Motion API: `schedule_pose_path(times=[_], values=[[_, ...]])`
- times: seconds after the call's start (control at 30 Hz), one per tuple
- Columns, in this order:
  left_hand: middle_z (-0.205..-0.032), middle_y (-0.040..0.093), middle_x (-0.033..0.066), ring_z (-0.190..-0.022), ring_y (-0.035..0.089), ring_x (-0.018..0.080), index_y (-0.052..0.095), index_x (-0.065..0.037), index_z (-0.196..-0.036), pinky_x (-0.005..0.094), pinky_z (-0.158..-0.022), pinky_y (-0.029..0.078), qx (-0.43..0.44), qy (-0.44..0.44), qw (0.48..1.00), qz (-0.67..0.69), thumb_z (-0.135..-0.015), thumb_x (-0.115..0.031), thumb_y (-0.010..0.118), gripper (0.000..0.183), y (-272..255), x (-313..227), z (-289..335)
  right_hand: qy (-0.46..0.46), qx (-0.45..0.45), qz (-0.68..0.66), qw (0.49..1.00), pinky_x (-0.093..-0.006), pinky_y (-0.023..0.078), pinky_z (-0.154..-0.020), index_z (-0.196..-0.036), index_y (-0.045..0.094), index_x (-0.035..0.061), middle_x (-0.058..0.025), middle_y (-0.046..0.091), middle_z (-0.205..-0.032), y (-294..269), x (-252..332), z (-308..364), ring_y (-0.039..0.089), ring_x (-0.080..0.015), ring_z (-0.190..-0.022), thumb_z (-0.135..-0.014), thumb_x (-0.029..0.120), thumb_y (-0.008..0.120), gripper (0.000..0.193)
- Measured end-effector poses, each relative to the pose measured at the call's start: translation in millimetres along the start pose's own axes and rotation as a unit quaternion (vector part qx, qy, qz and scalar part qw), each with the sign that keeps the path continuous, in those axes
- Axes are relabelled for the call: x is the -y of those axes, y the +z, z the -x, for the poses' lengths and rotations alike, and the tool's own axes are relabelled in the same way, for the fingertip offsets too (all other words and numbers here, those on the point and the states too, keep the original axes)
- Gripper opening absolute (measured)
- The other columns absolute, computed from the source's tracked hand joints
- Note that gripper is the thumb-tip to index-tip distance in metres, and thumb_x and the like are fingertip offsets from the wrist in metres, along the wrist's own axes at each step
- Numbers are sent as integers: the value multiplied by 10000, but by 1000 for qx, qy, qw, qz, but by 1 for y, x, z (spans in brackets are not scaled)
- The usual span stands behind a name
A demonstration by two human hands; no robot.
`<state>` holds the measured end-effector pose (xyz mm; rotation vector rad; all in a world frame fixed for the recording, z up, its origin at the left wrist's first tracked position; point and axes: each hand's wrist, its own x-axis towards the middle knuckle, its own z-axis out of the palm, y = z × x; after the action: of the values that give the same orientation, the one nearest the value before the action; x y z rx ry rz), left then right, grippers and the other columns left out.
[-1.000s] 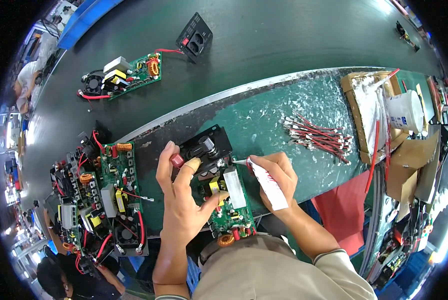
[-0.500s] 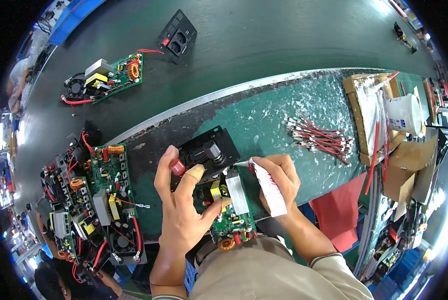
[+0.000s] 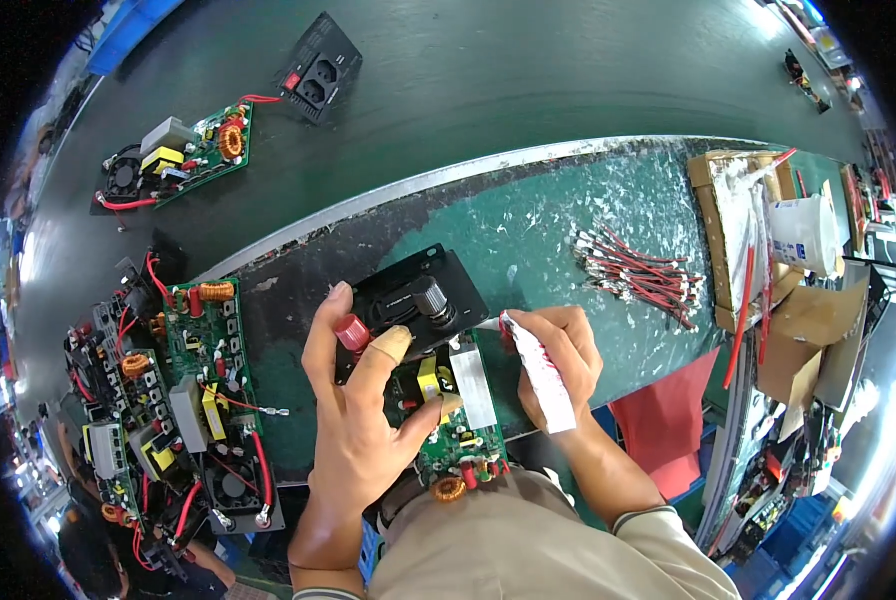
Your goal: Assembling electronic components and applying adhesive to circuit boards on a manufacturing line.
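My left hand [image 3: 361, 430] is closed on a black end panel [image 3: 390, 284] with a red terminal knob [image 3: 352, 331] and a black terminal knob [image 3: 430, 298]. Below the panel is a green circuit board [image 3: 480, 442] with a silver heatsink [image 3: 472, 383]; my left thumb rests over its parts. A covering wraps my left index fingertip. My right hand [image 3: 572, 358] grips a white squeeze tube [image 3: 545, 383] with red markings. Its pale nozzle points at the panel's right edge; whether they touch, I cannot tell.
Several circuit boards with fans [image 3: 236, 480] are piled at left. On the dark surface beyond lie another board [image 3: 200, 150] and a socket panel [image 3: 320, 70]. Right of my hands are red and black wires [image 3: 638, 275], a cardboard tray [image 3: 713, 215], a white bucket [image 3: 806, 235] and red sheets [image 3: 663, 425].
The black panel has tilted slightly, while both hands keep their grips. The board and socket panel on the far surface have shifted left in the view, and so has the pile at left.
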<state>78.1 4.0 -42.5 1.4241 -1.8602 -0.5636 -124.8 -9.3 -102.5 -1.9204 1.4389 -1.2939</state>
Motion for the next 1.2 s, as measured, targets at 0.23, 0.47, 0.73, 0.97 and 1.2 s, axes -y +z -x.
schedule_pose_path(times=[0.23,0.47,0.73,0.97,1.2], values=[[-1475,276,270,-1327,403,455,482,-129,-1294,486,-1041,441,-5,1,1000,4,-579,-100,938,848,1,2,0,15,-3,-3,1000,-296,499,-615,-1027,694,-2,-120,620,-871,0,-1,2,630,-202,-706,-821,-43,606,228],[-1473,279,266,-1324,402,455,477,-121,-1295,488,-1043,436,3,-7,1000,-6,-576,-111,939,854,0,0,-1,4,3,2,1000,-296,499,-618,-1034,691,-8,-130,616,-879,0,-1,3,624,-208,-703,-808,-58,615,243],[-1467,281,271,-1336,390,463,465,-112,-1303,492,-1051,432,-3,2,1000,6,-578,-112,938,866,1,0,-2,-1,-6,10,1000,-301,493,-623,-1027,699,-7,-128,619,-868,0,-1,2,617,-220,-713,-785,-44,637,252],[-1517,239,233,-1351,403,419,436,-93,-1351,488,-1108,375,2,12,1000,-18,-609,-148,926,891,-3,-1,0,-36,-26,39,998,-301,477,-621,-1019,699,13,-126,628,-856,-11,2,1,608,-228,-701,-780,-2,678,240],[-1237,633,123,-1077,618,239,618,-44,-1241,327,-902,500,56,-50,997,8,-732,-10,791,538,-26,-2,-36,331,-6,-11,944,-251,473,-609,-953,677,-105,-84,676,-738,-94,-75,-90,618,-116,-671,-871,165,722,286]])
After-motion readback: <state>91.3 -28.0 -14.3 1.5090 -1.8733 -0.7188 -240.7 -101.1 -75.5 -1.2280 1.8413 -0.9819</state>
